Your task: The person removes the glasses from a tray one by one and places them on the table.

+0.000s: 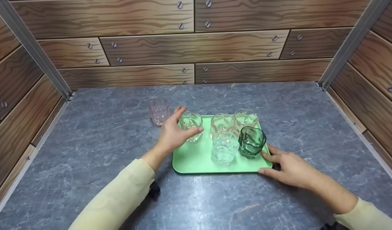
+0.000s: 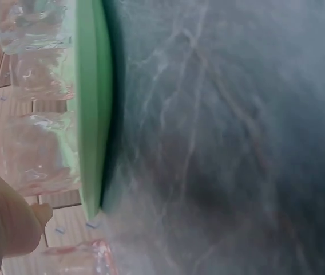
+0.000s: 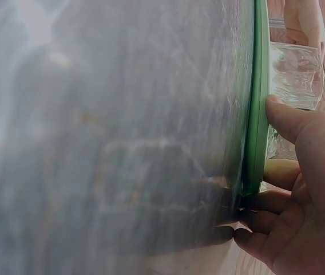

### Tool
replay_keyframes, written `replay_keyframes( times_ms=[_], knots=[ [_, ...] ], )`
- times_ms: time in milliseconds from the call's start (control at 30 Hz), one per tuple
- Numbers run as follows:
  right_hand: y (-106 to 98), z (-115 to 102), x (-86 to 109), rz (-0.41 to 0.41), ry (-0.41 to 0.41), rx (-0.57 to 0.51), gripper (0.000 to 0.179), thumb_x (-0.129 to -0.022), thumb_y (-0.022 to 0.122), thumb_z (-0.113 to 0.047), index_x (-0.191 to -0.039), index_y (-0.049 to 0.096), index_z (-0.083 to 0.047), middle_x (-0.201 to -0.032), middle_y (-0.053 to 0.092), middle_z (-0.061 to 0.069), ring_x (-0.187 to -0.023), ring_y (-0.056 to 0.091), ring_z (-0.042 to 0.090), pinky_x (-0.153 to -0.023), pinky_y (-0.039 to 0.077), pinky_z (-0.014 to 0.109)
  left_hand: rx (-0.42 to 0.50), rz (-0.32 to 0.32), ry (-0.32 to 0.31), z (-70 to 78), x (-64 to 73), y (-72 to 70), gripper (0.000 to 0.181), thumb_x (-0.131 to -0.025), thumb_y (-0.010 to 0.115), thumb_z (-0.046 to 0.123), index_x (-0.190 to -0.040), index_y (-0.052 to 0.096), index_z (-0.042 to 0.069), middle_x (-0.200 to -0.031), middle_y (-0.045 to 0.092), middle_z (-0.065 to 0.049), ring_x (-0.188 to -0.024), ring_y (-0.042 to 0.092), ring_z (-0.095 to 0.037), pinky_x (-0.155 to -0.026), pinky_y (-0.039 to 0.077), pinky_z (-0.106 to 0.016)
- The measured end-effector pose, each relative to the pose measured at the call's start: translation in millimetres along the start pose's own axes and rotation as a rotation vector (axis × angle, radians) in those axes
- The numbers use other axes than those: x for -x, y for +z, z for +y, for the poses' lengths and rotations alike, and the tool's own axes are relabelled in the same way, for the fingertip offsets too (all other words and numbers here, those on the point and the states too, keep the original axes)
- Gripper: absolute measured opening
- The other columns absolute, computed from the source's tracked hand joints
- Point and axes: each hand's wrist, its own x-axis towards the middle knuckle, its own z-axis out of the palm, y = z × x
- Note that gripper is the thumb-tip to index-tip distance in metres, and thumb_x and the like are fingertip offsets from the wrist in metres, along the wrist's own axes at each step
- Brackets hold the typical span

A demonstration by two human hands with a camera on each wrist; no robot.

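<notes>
A light green tray lies on the table with several faceted glasses on it. My left hand straddles a clear glass at the tray's left side, thumb in front and straight fingers spread along its left; contact is unclear. My right hand grips the tray's right near corner, thumb against the near rim and other fingers along the right side. Close to those fingers stands a dark green glass. Beside it are a pale clear glass and two clear glasses, one front, one back.
Left of the tray, a pink glass stands on the grey marbled table, just behind my left hand. Wood-patterned panels with metal corner posts enclose the back and sides.
</notes>
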Motion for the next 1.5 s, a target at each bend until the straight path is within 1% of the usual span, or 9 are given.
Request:
replay_keyframes(
  times_ms=[167, 267, 400, 567, 700, 967, 1133, 1333, 1500],
  knots=[
    [0.4, 0.0, 1.0, -0.003, 0.006, -0.007, 0.081, -0.098, 0.066, -0.064, -0.145, 0.060, 0.001, -0.156, 0.042, 0.035, -0.134, 0.050, 0.059, -0.110, 0.042, 0.069, -0.016, 0.008, -0.009, -5.1, -3.5, 6.0, 0.100, -0.080, 0.095, 0.042, -0.161, 0.046, 0.010, -0.170, 0.034, -0.014, -0.148, 0.045, -0.037, -0.122, 0.038, -0.046],
    [0.4, -0.2, 2.2, -0.006, 0.016, -0.009, 0.082, -0.098, 0.066, -0.065, -0.146, 0.059, 0.001, -0.158, 0.041, 0.034, -0.135, 0.049, 0.058, -0.111, 0.041, 0.069, -0.011, 0.010, -0.029, -6.3, -4.6, 8.7, 0.100, -0.079, 0.096, 0.040, -0.161, 0.046, 0.009, -0.165, 0.043, -0.015, -0.145, 0.049, -0.035, -0.121, 0.040, -0.044],
    [0.0, -0.2, 2.3, 0.008, -0.001, -0.003, 0.080, -0.098, 0.067, -0.063, -0.145, 0.060, 0.002, -0.156, 0.042, 0.035, -0.134, 0.051, 0.058, -0.110, 0.042, 0.068, 0.009, 0.016, -0.043, -6.1, -5.5, 10.9, 0.100, -0.079, 0.097, 0.035, -0.160, 0.046, 0.007, -0.159, 0.051, -0.015, -0.144, 0.050, -0.032, -0.120, 0.041, -0.042],
    [0.0, 0.3, 1.6, 0.027, -0.025, 0.005, 0.076, -0.098, 0.070, -0.058, -0.144, 0.062, 0.002, -0.154, 0.045, 0.035, -0.131, 0.054, 0.057, -0.108, 0.046, 0.068, 0.043, 0.016, -0.051, -5.3, -5.5, 12.0, 0.099, -0.079, 0.097, 0.030, -0.160, 0.045, 0.005, -0.158, 0.052, -0.014, -0.145, 0.050, -0.032, -0.120, 0.042, -0.040],
    [0.2, -0.1, 1.4, 0.019, -0.015, 0.008, 0.077, -0.098, 0.069, -0.059, -0.144, 0.061, 0.001, -0.154, 0.045, 0.036, -0.131, 0.054, 0.058, -0.108, 0.045, 0.068, 0.072, 0.010, -0.059, -4.5, -5.1, 12.3, 0.098, -0.080, 0.097, 0.028, -0.160, 0.045, 0.005, -0.159, 0.052, -0.011, -0.145, 0.050, -0.030, -0.120, 0.042, -0.039],
    [0.6, 0.3, 0.5, 0.015, -0.011, 0.009, 0.078, -0.098, 0.069, -0.060, -0.144, 0.061, 0.002, -0.154, 0.045, 0.036, -0.132, 0.053, 0.059, -0.109, 0.043, 0.069, 0.089, 0.024, -0.059, -5.0, -6.3, 13.4, 0.095, -0.080, 0.097, 0.026, -0.158, 0.048, 0.005, -0.151, 0.060, -0.011, -0.140, 0.055, -0.027, -0.118, 0.044, -0.038],
    [0.3, 0.1, -0.7, 0.014, -0.018, 0.010, 0.078, -0.098, 0.069, -0.060, -0.144, 0.061, 0.002, -0.154, 0.045, 0.036, -0.132, 0.052, 0.059, -0.110, 0.043, 0.069, 0.116, 0.028, -0.050, -4.6, -5.6, 13.6, 0.095, -0.079, 0.097, 0.024, -0.158, 0.048, 0.003, -0.151, 0.060, -0.012, -0.139, 0.056, -0.028, -0.118, 0.044, -0.038],
    [0.5, 0.0, -0.8, 0.009, -0.018, 0.014, 0.078, -0.098, 0.068, -0.061, -0.144, 0.061, 0.002, -0.154, 0.044, 0.036, -0.131, 0.053, 0.059, -0.109, 0.044, 0.069, 0.125, 0.013, -0.034, 0.4, -4.1, 10.5, 0.096, -0.079, 0.097, 0.026, -0.157, 0.048, 0.003, -0.150, 0.061, -0.012, -0.138, 0.057, -0.027, -0.118, 0.044, -0.038],
    [0.7, 0.5, -0.6, 0.009, -0.014, 0.014, 0.077, -0.098, 0.069, -0.060, -0.144, 0.061, 0.002, -0.154, 0.045, 0.036, -0.132, 0.052, 0.059, -0.109, 0.044, 0.069, 0.131, 0.007, -0.026, 11.8, -3.8, 0.7, 0.095, -0.080, 0.096, 0.029, -0.159, 0.047, 0.005, -0.150, 0.061, -0.009, -0.139, 0.055, -0.026, -0.118, 0.043, -0.039]
  ],
)
